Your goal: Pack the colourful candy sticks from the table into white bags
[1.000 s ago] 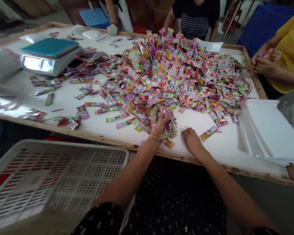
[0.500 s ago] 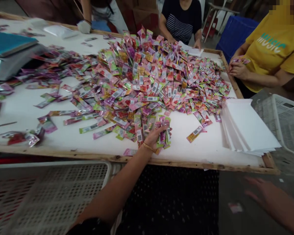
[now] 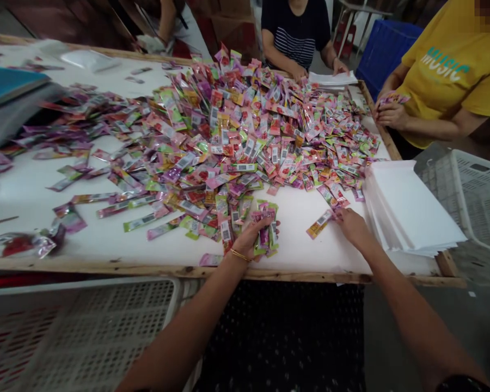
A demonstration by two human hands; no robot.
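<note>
My left hand (image 3: 247, 238), with a thin gold bangle at the wrist, is closed around a bunch of small stick packets (image 3: 264, 234) in green, pink and purple. It hovers at the near edge of a large heap of similar packets (image 3: 245, 125). My right hand (image 3: 353, 226) reaches in over the white tabletop. Its fingertips are pinched at the upper end of a yellow and pink stick packet (image 3: 320, 224). Two pink packets (image 3: 334, 194) lie just beyond those fingers.
A stack of white paper bags (image 3: 412, 207) stands at the table's right end, inside its wooden rim (image 3: 302, 275). White crates (image 3: 106, 326) flank the table at lower left and right. A scale (image 3: 16, 103) is at left. Co-workers stand across and at right; one holds packets (image 3: 392, 100).
My right hand has come up from below the table edge at lower right to the packets on the tabletop. My left hand keeps its bunch. The view has shifted slightly.
</note>
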